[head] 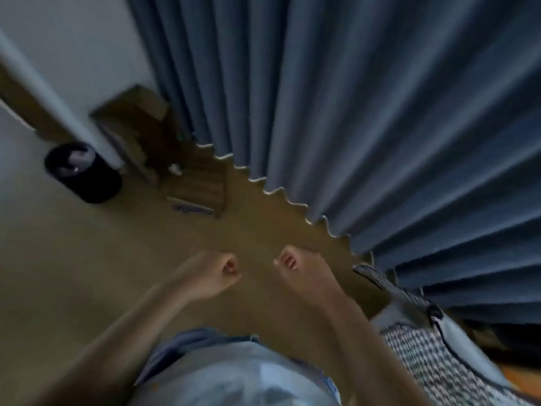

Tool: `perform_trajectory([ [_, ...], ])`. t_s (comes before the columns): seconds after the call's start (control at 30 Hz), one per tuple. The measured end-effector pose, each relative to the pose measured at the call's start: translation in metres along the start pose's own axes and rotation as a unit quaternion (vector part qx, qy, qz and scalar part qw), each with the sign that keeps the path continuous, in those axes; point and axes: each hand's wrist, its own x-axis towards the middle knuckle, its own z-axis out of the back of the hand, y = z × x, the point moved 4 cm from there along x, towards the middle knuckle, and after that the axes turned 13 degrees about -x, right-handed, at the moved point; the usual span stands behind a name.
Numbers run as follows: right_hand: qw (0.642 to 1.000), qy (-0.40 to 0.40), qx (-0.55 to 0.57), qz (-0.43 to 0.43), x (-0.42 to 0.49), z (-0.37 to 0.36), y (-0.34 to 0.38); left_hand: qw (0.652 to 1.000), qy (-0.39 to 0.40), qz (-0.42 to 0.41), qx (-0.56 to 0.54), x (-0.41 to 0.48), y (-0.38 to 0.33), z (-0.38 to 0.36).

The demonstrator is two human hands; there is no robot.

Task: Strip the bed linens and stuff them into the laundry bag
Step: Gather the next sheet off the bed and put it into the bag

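My left hand and my right hand are held out side by side above the brown floor, a small gap between them. Both are curled into fists and nothing shows inside either one. At the lower right lies a blue-and-white patterned fabric with a dark trim and a pale grey piece on top; my right forearm runs along its left edge. I cannot tell whether this fabric is bedding or a bag. The frame is blurred by motion.
Long blue curtains fill the right and top, their hem just beyond my right hand. A black round bin stands at the left by a white wall. Low wooden furniture sits between bin and curtains. Light-blue clothing is at the bottom.
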Motion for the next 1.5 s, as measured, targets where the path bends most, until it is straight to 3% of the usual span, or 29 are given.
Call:
perform_trajectory([
  [0.2, 0.978, 0.089, -0.077, 0.170, 0.115, -0.041, 0.177, 0.981, -0.153, 0.101, -0.068, -0.049, 0.127, 0.116],
  [0.37, 0.939, 0.151, -0.101, 0.290, 0.157, -0.078, 0.277, 0.919, -0.246, 0.217, -0.219, -0.084, 0.214, 0.150],
  [0.53, 0.866, 0.227, -0.182, 0.406, 0.207, -0.112, 0.367, 0.853, -0.309, 0.272, -0.320, -0.098, 0.268, 0.182],
  [0.77, 0.747, 0.242, -0.271, 0.556, 0.278, -0.127, 0.527, 0.761, -0.411, 0.331, -0.377, -0.115, 0.332, 0.271],
  [0.9, 0.710, 0.271, -0.273, 0.590, 0.299, -0.159, 0.605, 0.715, -0.431, 0.356, -0.420, -0.128, 0.377, 0.295],
  [1.1, 0.690, 0.277, -0.289, 0.603, 0.327, -0.234, 0.742, 0.684, -0.410, 0.394, -0.457, -0.168, 0.502, 0.340],
  [1.23, 0.693, 0.277, -0.295, 0.597, 0.335, -0.275, 0.849, 0.703, -0.400, 0.390, -0.440, -0.209, 0.596, 0.417],
  [1.5, 0.746, 0.286, -0.264, 0.541, 0.394, -0.326, 1.022, 0.741, -0.393, 0.371, -0.399, -0.236, 0.758, 0.581],
])
